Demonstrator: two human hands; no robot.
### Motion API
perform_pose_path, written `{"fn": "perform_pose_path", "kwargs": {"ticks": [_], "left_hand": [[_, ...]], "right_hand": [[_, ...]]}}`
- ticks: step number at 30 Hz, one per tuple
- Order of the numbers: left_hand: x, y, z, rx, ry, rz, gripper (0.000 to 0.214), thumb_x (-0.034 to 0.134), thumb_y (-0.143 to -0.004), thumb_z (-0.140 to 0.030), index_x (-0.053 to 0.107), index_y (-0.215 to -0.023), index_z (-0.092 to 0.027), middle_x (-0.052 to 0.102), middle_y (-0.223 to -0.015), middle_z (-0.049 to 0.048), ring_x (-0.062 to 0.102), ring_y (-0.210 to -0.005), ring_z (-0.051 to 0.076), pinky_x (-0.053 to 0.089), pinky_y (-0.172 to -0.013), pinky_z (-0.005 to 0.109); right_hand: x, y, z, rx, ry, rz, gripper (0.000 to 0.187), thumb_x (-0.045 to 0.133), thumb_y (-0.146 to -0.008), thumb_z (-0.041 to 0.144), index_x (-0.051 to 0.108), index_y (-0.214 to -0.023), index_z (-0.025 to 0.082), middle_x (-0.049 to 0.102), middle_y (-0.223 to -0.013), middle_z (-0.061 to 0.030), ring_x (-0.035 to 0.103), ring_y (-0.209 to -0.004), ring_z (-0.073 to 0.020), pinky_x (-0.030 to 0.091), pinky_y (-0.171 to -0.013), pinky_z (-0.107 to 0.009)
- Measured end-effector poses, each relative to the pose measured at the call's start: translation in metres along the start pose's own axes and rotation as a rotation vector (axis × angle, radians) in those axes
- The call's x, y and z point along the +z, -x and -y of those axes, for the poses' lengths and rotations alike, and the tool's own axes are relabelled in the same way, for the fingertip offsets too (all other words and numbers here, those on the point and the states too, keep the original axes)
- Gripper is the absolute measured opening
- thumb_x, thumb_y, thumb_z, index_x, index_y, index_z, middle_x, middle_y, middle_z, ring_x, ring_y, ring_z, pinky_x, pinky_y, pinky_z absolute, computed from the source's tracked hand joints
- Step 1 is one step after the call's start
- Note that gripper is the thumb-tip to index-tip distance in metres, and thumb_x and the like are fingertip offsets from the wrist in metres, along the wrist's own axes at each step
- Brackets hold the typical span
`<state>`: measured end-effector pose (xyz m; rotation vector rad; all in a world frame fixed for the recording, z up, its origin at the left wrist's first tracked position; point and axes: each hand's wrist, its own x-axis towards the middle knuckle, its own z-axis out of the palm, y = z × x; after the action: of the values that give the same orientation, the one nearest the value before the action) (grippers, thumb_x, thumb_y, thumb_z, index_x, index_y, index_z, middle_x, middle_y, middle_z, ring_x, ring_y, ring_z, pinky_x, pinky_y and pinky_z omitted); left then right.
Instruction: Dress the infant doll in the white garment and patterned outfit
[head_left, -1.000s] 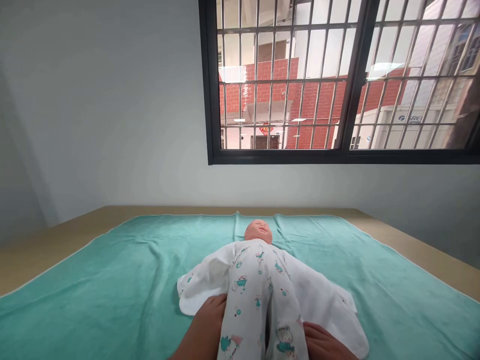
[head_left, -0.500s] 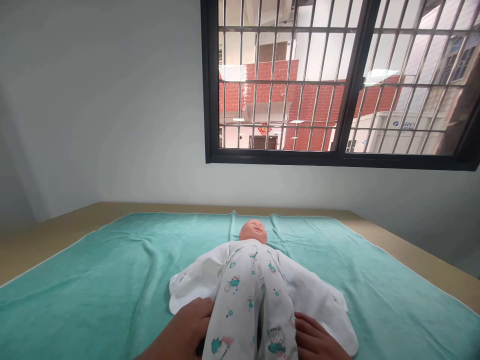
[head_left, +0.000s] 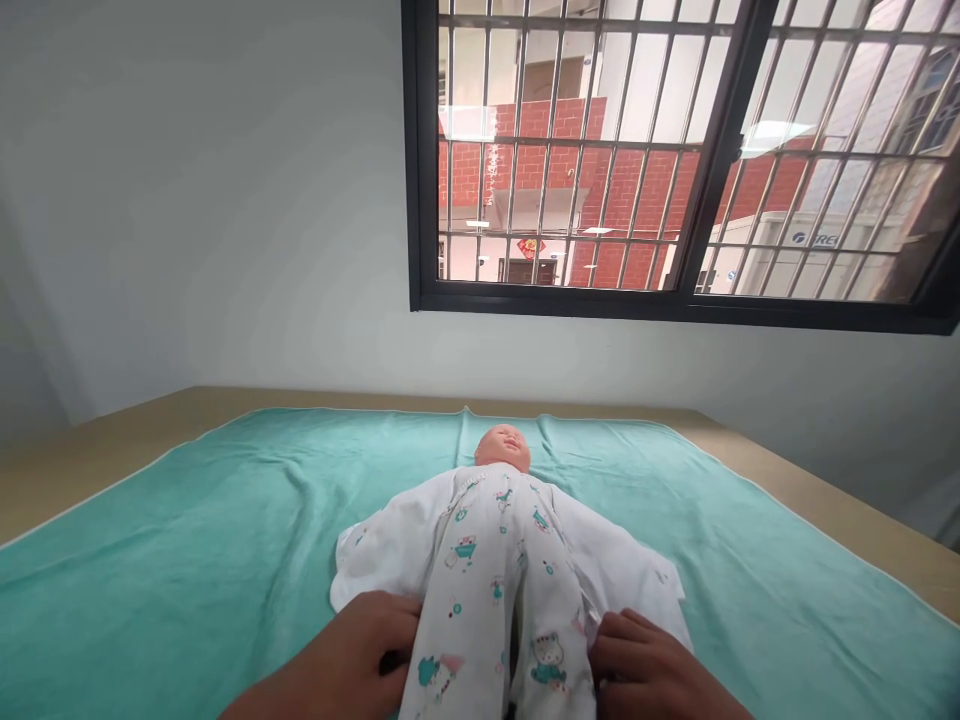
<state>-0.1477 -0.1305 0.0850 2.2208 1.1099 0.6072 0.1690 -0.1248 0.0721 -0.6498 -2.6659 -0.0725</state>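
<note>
– Beside the printed garment (head_left: 480,580) over the doll (head_left: 504,446), the right hand (head_left: 651,662) has curled in more. Pinching cloth?
– Can't tell; left hand (head_left: 358,640) is curled there too. Uneven tugging could twist it, or rumple the green blanket (head_left: 217,540) underneath.

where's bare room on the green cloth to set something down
Wide patches of green cloth lie either side of the white printed clothes, out to the tan tabletop. A narrow strip lies beyond the baby doll's head. Crowded: the clothes' near part, between left hand and right hand.
</note>
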Motion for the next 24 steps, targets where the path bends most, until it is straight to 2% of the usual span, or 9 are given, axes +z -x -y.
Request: {"fn": "perform_pose_path", "kwargs": {"ticks": [3, 6, 8, 10, 14, 16, 19, 22, 24], "left_hand": [[0.000, -0.003, 0.016, -0.111, 0.022, 0.038, 0.037, 0.047, -0.086, -0.032, 0.043, -0.053, -0.016, 0.049, -0.058, -0.0038, 0.043, -0.058, 0.010, 0.032, -0.055, 0.021], [-0.005, -0.006, 0.040, -0.257, -0.088, -0.204, 0.041, 0.040, -0.089, -0.040, 0.037, -0.055, -0.017, 0.046, -0.060, -0.0031, 0.043, -0.061, 0.011, 0.031, -0.059, 0.024], [-0.013, -0.007, 0.054, -0.372, -0.166, -0.390, 0.040, 0.036, -0.090, -0.046, 0.045, -0.062, -0.018, 0.053, -0.067, -0.0016, 0.048, -0.067, 0.014, 0.033, -0.063, 0.025], [-0.020, -0.005, 0.064, -0.518, -0.218, -0.491, 0.039, 0.034, -0.090, -0.051, 0.053, -0.075, -0.020, 0.059, -0.078, -0.0003, 0.053, -0.072, 0.016, 0.035, -0.063, 0.026], [-0.029, -0.001, 0.071, -0.736, -0.329, -0.477, 0.041, 0.034, -0.087, -0.057, 0.053, -0.086, -0.021, 0.063, -0.087, 0.0016, 0.057, -0.073, 0.018, 0.032, -0.058, 0.025], [-0.028, 0.001, 0.072, -0.771, -0.386, -0.446, 0.041, 0.034, -0.086, -0.056, 0.051, -0.081, -0.020, 0.062, -0.083, 0.0024, 0.057, -0.070, 0.018, 0.030, -0.056, 0.026], [-0.025, 0.002, 0.076, -0.730, -0.442, -0.431, 0.036, 0.037, -0.086, -0.051, 0.050, -0.073, -0.020, 0.061, -0.080, 0.0039, 0.056, -0.073, 0.020, 0.030, -0.058, 0.027], [-0.022, 0.001, 0.081, -0.658, -0.473, -0.452, 0.032, 0.038, -0.085, -0.046, 0.049, -0.071, -0.020, 0.060, -0.083, 0.0042, 0.055, -0.080, 0.021, 0.030, -0.060, 0.027], [-0.020, 0.000, 0.083, -0.675, -0.453, -0.470, 0.032, 0.035, -0.087, -0.046, 0.047, -0.071, -0.021, 0.058, -0.078, 0.0025, 0.053, -0.074, 0.019, 0.029, -0.058, 0.028]], "right_hand": [[0.000, 0.009, -0.011, 0.066, 0.042, -0.005, 0.025, 0.043, -0.089, 0.010, 0.060, -0.079, 0.025, 0.069, -0.079, -0.0008, 0.059, -0.074, -0.0143, 0.043, -0.069, -0.029], [0.009, 0.027, -0.034, 0.219, 0.134, -0.157, 0.026, 0.043, -0.085, 0.007, 0.062, -0.084, 0.025, 0.069, -0.090, -0.0027, 0.061, -0.085, -0.0176, 0.045, -0.073, -0.031], [0.013, 0.038, -0.050, 0.419, 0.171, -0.296, 0.023, 0.044, -0.085, 0.013, 0.063, -0.090, 0.024, 0.067, -0.102, -0.0059, 0.060, -0.095, -0.0215, 0.047, -0.077, -0.034], [0.012, 0.047, -0.063, 0.684, 0.144, -0.385, 0.019, 0.045, -0.088, 0.026, 0.062, -0.096, 0.024, 0.064, -0.106, -0.0080, 0.061, -0.091, -0.0227, 0.049, -0.073, -0.034], [0.002, 0.056, -0.076, 1.130, -0.025, -0.320, 0.039, 0.043, -0.086, 0.057, 0.062, -0.102, 0.026, 0.064, -0.080, -0.0035, 0.061, -0.065, -0.0201, 0.046, -0.056, -0.030], [0.000, 0.056, -0.078, 1.210, -0.161, -0.265, 0.046, 0.038, -0.086, 0.062, 0.062, -0.105, 0.027, 0.064, -0.070, -0.0012, 0.061, -0.063, -0.0205, 0.046, -0.058, -0.030], [0.002, 0.053, -0.079, 1.237, -0.395, -0.237, 0.054, 0.030, -0.088, 0.064, 0.060, -0.113, 0.028, 0.068, -0.073, -0.0007, 0.064, -0.067, -0.0209, 0.048, -0.065, -0.031], [0.005, 0.049, -0.079, 1.293, -0.502, -0.206, 0.058, 0.036, -0.083, 0.070, 0.059, -0.113, 0.026, 0.072, -0.082, -0.0024, 0.066, -0.069, -0.0220, 0.048, -0.068, -0.033], [0.006, 0.049, -0.080, 1.329, -0.505, -0.188, 0.056, 0.043, -0.080, 0.070, 0.060, -0.108, 0.025, 0.073, -0.081, -0.0025, 0.066, -0.068, -0.0220, 0.047, -0.069, -0.033]]}}
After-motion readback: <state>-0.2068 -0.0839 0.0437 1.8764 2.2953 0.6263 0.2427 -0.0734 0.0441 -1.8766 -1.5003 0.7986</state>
